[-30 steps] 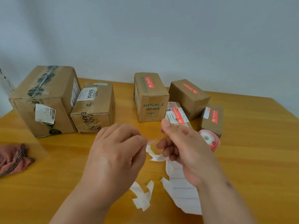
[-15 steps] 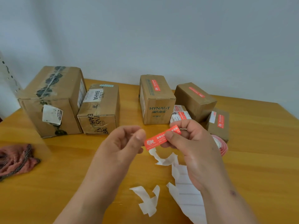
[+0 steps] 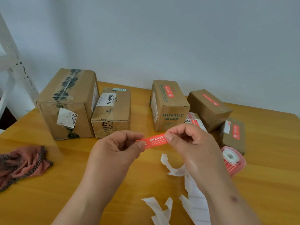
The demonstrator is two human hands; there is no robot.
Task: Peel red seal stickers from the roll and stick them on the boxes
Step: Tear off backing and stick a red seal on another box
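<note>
A red seal sticker (image 3: 155, 141) is stretched level between my hands above the table. My left hand (image 3: 116, 148) pinches its left end and my right hand (image 3: 191, 142) pinches its right end. The sticker roll (image 3: 233, 161) lies on the table to the right of my right hand. Several cardboard boxes stand behind: a big taped box (image 3: 68, 103), a BAHA box (image 3: 112, 111), a HYNAUT box (image 3: 168, 106) and two brown boxes (image 3: 209, 108) (image 3: 233, 135) with red stickers on top. A small box (image 3: 194, 119) is partly hidden behind my right hand.
Strips of white backing paper (image 3: 175, 169) (image 3: 160, 210) lie on the wooden table (image 3: 48, 192) in front of me. A reddish cloth (image 3: 24, 164) sits at the left edge. A white metal rack (image 3: 14, 62) stands at the far left by the wall.
A second ago the sticker was hidden between my fingers. It has since come free of the backing, and my hands have pulled apart and spread it out flat between them.
</note>
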